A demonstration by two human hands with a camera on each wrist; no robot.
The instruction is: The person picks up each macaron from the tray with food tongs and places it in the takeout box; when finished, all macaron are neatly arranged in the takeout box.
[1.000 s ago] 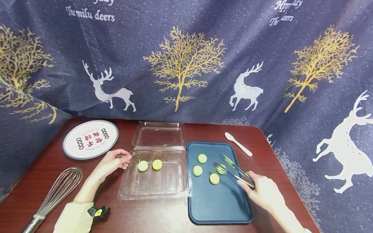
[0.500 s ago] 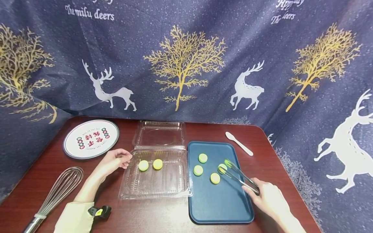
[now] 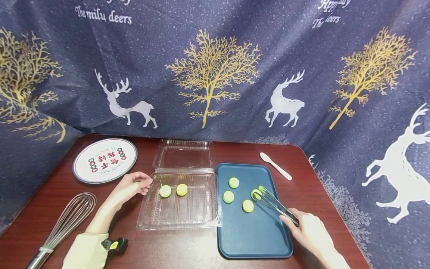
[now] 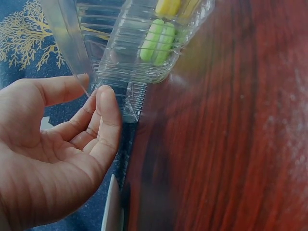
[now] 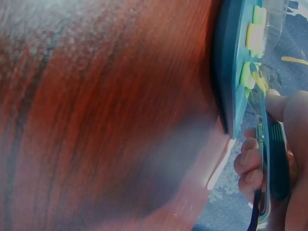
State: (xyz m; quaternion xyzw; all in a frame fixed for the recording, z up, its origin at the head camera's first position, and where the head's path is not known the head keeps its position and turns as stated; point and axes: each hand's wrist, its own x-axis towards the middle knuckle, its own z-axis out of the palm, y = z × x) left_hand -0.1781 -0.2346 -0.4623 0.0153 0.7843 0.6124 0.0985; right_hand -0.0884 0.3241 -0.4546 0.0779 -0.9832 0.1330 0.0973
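Note:
My left hand (image 3: pixel 131 188) pinches the left rim of a clear plastic clamshell box (image 3: pixel 188 216); the left wrist view shows the rim corner between thumb and fingers. In the box lie a green macaron (image 4: pixel 158 42) and a yellow macaron (image 3: pixel 181 189), side by side. My right hand (image 3: pixel 310 229) grips metal tongs (image 3: pixel 275 207) with dark handles, held low over the blue tray (image 3: pixel 252 239). The tong tips are at a macaron (image 3: pixel 255 193) on the tray's right side. Also on the tray are a yellow macaron (image 3: pixel 248 206) and two green macarons (image 3: pixel 228 197).
An oval plate (image 3: pixel 97 149) with red lettering lies at the back left. A wire whisk (image 3: pixel 70 216) is left of my left arm. Behind the tray's right corner lies a white plastic spoon (image 3: pixel 275 166). A patterned cloth (image 3: pixel 235 112) hangs along the table's back.
The tongs have shifted slightly right and their arms have drawn together around the macaron at the tray's right side. My left hand and the box keep their places.

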